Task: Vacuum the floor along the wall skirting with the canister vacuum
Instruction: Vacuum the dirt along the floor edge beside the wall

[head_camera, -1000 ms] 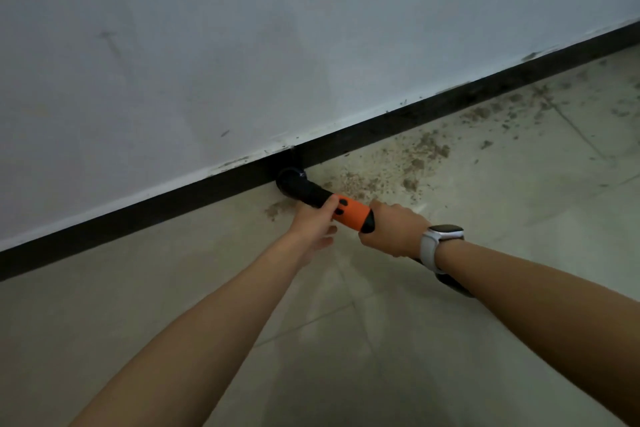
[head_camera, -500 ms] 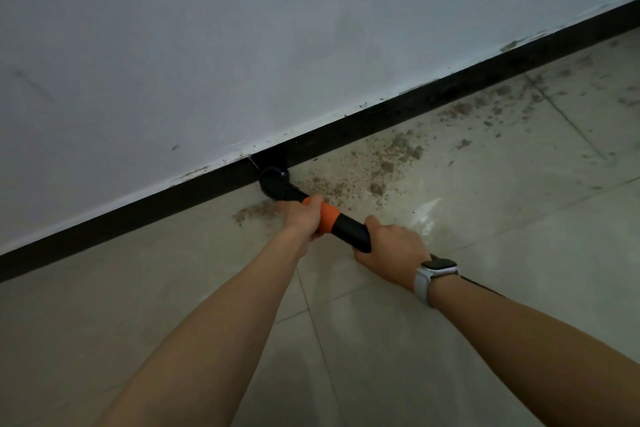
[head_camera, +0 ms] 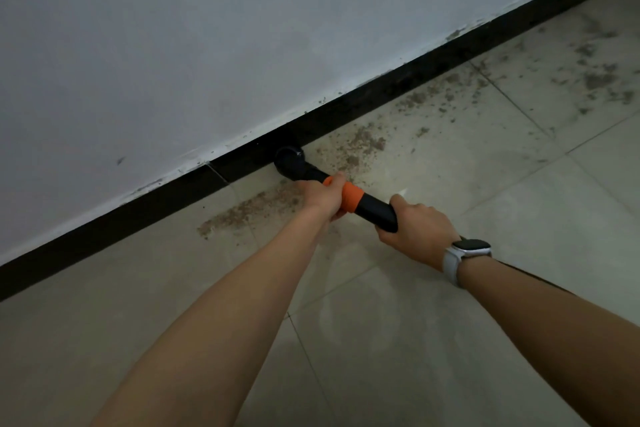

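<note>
A white watch (head_camera: 465,255) with a dark face sits on a wrist. A pale wall (head_camera: 207,45) shows small scuff marks and chipped paint along its lower edge.

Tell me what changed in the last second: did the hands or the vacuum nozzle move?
The left hand slid back from the black tube onto the orange band; the right hand shifted back, baring black tube between them. The black round nozzle stayed at the black skirting. Both hands kept their grip.

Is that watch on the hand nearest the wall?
No, the watch sits on the wrist of the right hand, which grips the vacuum tube farther back than the left hand.
</note>
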A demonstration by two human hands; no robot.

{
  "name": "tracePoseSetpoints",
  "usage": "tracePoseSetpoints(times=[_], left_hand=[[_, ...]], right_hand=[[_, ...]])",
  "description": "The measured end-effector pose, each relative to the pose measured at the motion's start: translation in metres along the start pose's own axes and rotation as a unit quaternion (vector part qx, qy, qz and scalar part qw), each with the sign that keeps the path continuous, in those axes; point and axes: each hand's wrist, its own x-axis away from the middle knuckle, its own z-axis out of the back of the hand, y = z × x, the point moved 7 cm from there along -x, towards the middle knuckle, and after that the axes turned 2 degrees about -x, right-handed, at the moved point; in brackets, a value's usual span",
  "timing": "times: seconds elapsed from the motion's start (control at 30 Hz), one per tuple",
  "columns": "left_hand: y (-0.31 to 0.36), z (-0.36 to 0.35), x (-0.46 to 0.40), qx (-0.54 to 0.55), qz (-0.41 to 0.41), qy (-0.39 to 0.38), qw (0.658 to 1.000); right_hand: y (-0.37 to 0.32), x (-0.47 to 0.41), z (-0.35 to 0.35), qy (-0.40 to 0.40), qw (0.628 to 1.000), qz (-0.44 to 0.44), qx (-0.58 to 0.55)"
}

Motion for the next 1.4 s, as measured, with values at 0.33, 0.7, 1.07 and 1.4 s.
tracePoseSetpoints(times=[0.33,0.7,1.07,1.4], left_hand=[[0.018,-0.052,-0.006,-0.027,-0.018,-0.079,0.996],[-0.004,0.034,0.023,-0.005,-0.039,0.045,0.998],[-0.05,0.201,0.017,0.102,0.012,0.179,0.979],[-0.044,0.167,0.014,0.09,0.003,0.092,0.992]], right_hand=[[0.038,0.008,0.011,0.029,0.994,-0.099,-0.037],[-0.032,0.019,-0.009,-0.02,0.997,0.012,-0.073],[-0.185,0.004,-0.062,-0.11,0.979,0.159,-0.06],[-0.158,0.015,-0.057,-0.09,0.991,0.094,-0.037]])
